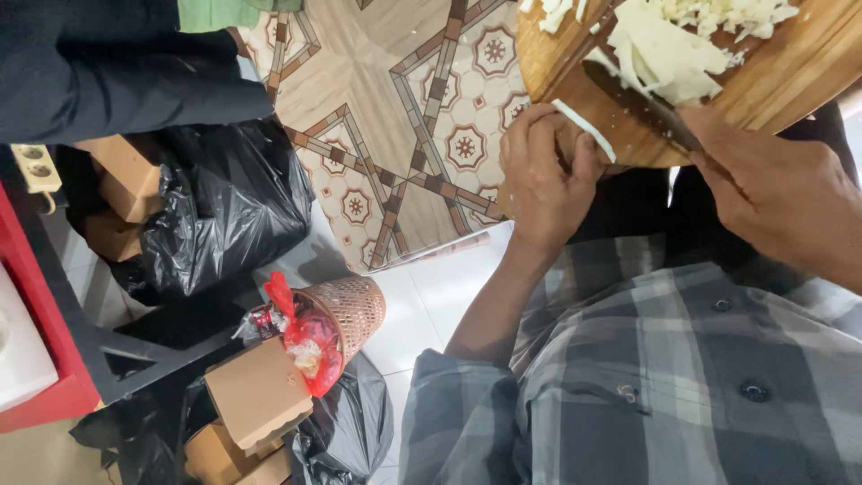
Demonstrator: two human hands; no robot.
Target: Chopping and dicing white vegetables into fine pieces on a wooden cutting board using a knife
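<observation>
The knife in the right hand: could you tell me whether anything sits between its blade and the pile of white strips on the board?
Nothing visible does. The knife in the right hand lies against the white strips on the wooden board; the left hand grips the board's edge.

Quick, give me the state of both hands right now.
Left hand: closed on a white vegetable strip at the cutting board edge.
Right hand: closed on a knife.

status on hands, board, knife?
Left hand grips the round wooden board edge, pinching a white strip. Right hand holds knife on white vegetable pile. Nothing obstructing.
</observation>
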